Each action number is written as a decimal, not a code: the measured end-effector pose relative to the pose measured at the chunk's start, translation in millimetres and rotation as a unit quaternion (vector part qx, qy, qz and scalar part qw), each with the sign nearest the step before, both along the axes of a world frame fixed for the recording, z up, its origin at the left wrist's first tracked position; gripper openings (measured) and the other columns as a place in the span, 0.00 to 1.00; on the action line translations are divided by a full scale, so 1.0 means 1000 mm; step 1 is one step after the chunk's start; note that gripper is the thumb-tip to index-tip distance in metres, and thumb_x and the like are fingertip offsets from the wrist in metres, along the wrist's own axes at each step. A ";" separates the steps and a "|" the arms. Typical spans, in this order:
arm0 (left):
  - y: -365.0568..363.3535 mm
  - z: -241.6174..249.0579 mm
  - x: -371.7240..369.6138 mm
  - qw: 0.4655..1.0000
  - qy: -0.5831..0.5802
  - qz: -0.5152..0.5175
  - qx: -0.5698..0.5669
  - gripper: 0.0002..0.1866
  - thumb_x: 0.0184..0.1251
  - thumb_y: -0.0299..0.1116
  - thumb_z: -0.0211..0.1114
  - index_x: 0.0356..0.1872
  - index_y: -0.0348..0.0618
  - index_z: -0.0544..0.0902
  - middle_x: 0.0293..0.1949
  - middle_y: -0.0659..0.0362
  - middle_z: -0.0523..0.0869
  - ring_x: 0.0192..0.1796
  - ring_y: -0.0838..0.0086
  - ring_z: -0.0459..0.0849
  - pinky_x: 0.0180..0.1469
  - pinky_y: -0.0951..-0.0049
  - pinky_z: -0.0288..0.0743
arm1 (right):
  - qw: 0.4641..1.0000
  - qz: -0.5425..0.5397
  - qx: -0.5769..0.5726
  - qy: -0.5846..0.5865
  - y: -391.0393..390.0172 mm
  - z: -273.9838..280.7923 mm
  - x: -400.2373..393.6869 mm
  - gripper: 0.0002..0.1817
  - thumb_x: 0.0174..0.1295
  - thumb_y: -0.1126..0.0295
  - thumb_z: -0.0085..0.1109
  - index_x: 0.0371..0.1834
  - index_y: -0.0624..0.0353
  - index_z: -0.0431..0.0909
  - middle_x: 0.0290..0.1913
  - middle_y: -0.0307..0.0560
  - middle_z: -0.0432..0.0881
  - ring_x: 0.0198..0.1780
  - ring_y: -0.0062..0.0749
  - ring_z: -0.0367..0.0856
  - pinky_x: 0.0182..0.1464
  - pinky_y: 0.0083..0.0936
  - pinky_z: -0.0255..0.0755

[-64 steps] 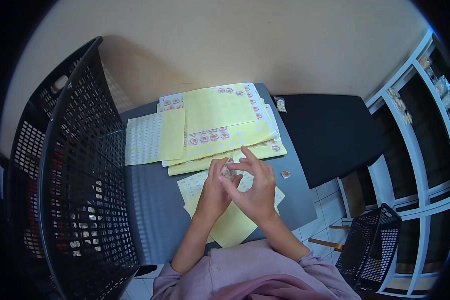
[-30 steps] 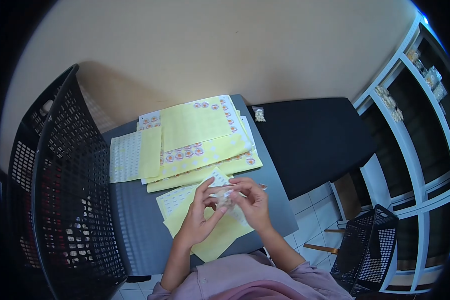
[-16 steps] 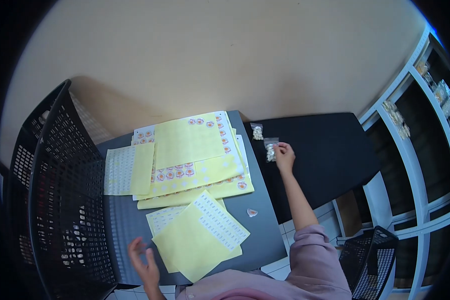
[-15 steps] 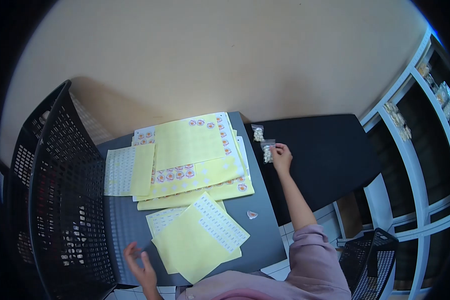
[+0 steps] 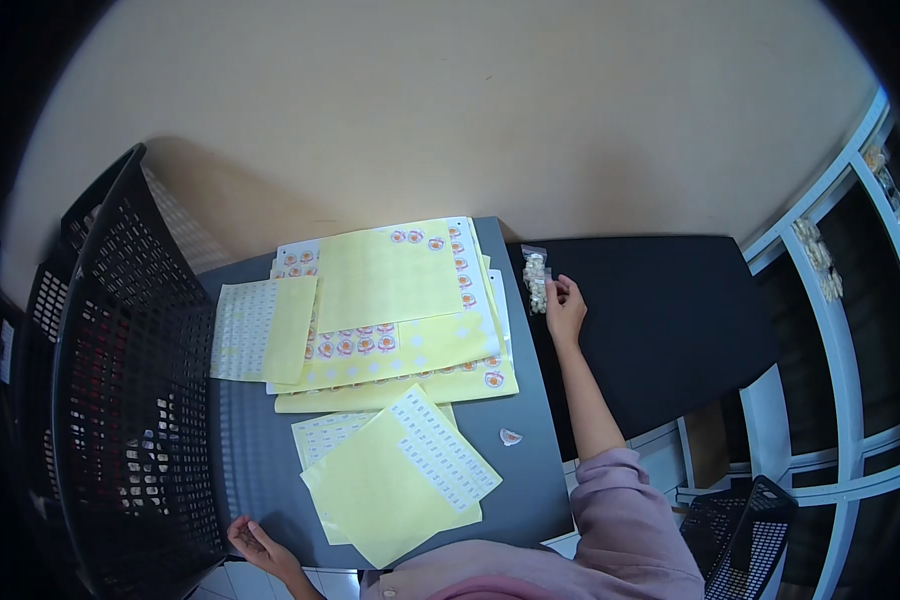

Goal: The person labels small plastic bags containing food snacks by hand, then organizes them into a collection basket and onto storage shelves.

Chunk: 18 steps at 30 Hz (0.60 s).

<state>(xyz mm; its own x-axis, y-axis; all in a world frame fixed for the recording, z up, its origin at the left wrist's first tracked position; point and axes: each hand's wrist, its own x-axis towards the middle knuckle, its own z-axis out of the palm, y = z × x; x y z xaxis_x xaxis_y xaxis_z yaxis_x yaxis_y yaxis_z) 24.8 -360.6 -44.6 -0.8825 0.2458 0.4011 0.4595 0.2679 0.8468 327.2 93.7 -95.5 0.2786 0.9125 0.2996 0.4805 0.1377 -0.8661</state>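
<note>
On the black surface [image 5: 660, 320], my right hand [image 5: 566, 308] has its fingers closed on the edge of a small clear bag of whitish pieces [image 5: 538, 294]. That bag overlaps another similar bag [image 5: 533, 258] just above it. My left hand [image 5: 258, 545] hangs at the near left edge of the grey table [image 5: 530, 480], beside the black basket, palm up with its fingers curled; what it holds, if anything, is too small to make out. Yellow sticker sheets [image 5: 390, 280] lie stacked on the table, with loose label sheets [image 5: 400, 480] nearer me.
A tall black perforated basket [image 5: 140, 380] stands at the left. One loose sticker [image 5: 510, 437] lies on the grey table. At the right are a white shelf rack [image 5: 840, 350] holding small bags and a lower black basket [image 5: 760, 530].
The bag under my right hand has moved up against the other bag. My left hand has moved down and left, and its fingers have curled. The view has shifted slightly.
</note>
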 end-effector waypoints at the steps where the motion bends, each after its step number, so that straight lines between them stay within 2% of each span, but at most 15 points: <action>1: 0.000 0.001 0.000 1.000 -0.003 0.002 0.002 0.07 0.65 0.26 0.46 0.40 0.34 0.67 0.39 0.55 0.70 0.43 0.73 0.69 0.49 0.77 0.63 | 1.000 0.015 -0.013 -0.013 -0.005 0.004 0.000 0.24 0.45 0.61 0.64 0.44 0.63 0.72 0.38 0.49 0.77 0.31 0.33 0.76 0.38 0.27 0.69; 2: 0.000 0.001 0.000 1.000 -0.003 0.004 0.003 0.07 0.65 0.26 0.46 0.40 0.34 0.67 0.39 0.55 0.70 0.43 0.73 0.69 0.49 0.77 0.63 | 1.000 0.017 -0.012 -0.013 -0.011 0.010 -0.001 0.24 0.45 0.61 0.64 0.44 0.63 0.72 0.38 0.49 0.77 0.31 0.33 0.76 0.38 0.27 0.69; 4: -0.001 0.000 0.000 1.000 -0.013 -0.005 0.000 0.07 0.65 0.25 0.46 0.40 0.34 0.67 0.39 0.55 0.69 0.43 0.73 0.69 0.48 0.77 0.63 | 0.987 0.049 -0.027 -0.150 -0.026 0.022 -0.004 0.32 0.40 0.61 0.67 0.50 0.61 0.67 0.43 0.48 0.73 0.39 0.36 0.74 0.45 0.33 0.65; 5: -0.001 0.000 0.000 1.000 -0.013 -0.002 0.002 0.07 0.65 0.25 0.46 0.40 0.34 0.67 0.39 0.55 0.69 0.43 0.73 0.69 0.48 0.77 0.63 | 0.987 0.056 -0.030 -0.148 -0.026 0.018 -0.004 0.35 0.36 0.63 0.69 0.51 0.61 0.65 0.44 0.48 0.71 0.45 0.39 0.72 0.51 0.38 0.60; 8: 0.001 0.001 0.001 0.999 -0.033 0.001 -0.002 0.06 0.64 0.25 0.46 0.40 0.34 0.67 0.38 0.56 0.69 0.43 0.73 0.69 0.48 0.76 0.63 | 0.987 0.062 -0.008 -0.146 -0.019 0.005 -0.002 0.35 0.36 0.65 0.69 0.51 0.62 0.66 0.43 0.49 0.72 0.44 0.41 0.73 0.49 0.36 0.63; 10: 0.003 0.001 0.002 0.998 -0.045 -0.030 0.029 0.05 0.64 0.24 0.46 0.39 0.35 0.67 0.38 0.56 0.69 0.42 0.73 0.69 0.47 0.77 0.63 | 0.990 0.072 0.015 -0.118 -0.016 0.003 -0.001 0.35 0.34 0.69 0.69 0.50 0.64 0.66 0.41 0.52 0.73 0.44 0.45 0.73 0.47 0.32 0.68; 12: 0.001 0.001 0.001 0.999 -0.017 -0.039 0.004 0.04 0.63 0.23 0.46 0.37 0.36 0.68 0.36 0.57 0.69 0.40 0.74 0.69 0.46 0.78 0.63 | 0.981 0.067 0.056 -0.173 -0.018 0.005 0.001 0.35 0.33 0.67 0.69 0.49 0.65 0.67 0.44 0.55 0.72 0.48 0.46 0.71 0.51 0.34 0.65; 13: 0.005 0.005 0.005 0.998 -0.042 -0.029 0.028 0.04 0.62 0.22 0.47 0.37 0.36 0.68 0.35 0.57 0.69 0.40 0.74 0.70 0.44 0.78 0.64 | 0.980 0.051 0.041 -0.186 -0.017 0.008 0.002 0.36 0.34 0.65 0.69 0.50 0.65 0.67 0.45 0.56 0.70 0.50 0.47 0.68 0.54 0.36 0.63; 15: 0.007 0.009 0.007 0.997 -0.034 -0.037 0.062 0.04 0.60 0.23 0.49 0.36 0.37 0.70 0.35 0.58 0.70 0.37 0.76 0.70 0.41 0.79 0.65 | 0.969 0.019 0.061 -0.237 -0.020 0.029 0.002 0.36 0.36 0.60 0.69 0.50 0.64 0.67 0.46 0.55 0.70 0.52 0.46 0.67 0.55 0.36 0.60; 16: 0.006 0.010 0.007 0.997 -0.025 -0.033 0.060 0.04 0.59 0.23 0.49 0.35 0.37 0.70 0.35 0.58 0.70 0.37 0.76 0.69 0.40 0.79 0.65 | 0.963 0.021 0.109 -0.247 -0.013 0.035 0.006 0.35 0.38 0.60 0.69 0.50 0.64 0.67 0.46 0.53 0.70 0.49 0.44 0.68 0.52 0.35 0.62; 18: 0.002 0.007 0.006 0.996 -0.010 -0.048 0.073 0.05 0.58 0.23 0.51 0.35 0.37 0.70 0.35 0.57 0.70 0.35 0.76 0.70 0.39 0.78 0.65 | 0.962 0.036 0.157 -0.219 -0.021 0.086 -0.010 0.31 0.42 0.63 0.67 0.49 0.64 0.68 0.45 0.52 0.70 0.45 0.40 0.68 0.47 0.32 0.63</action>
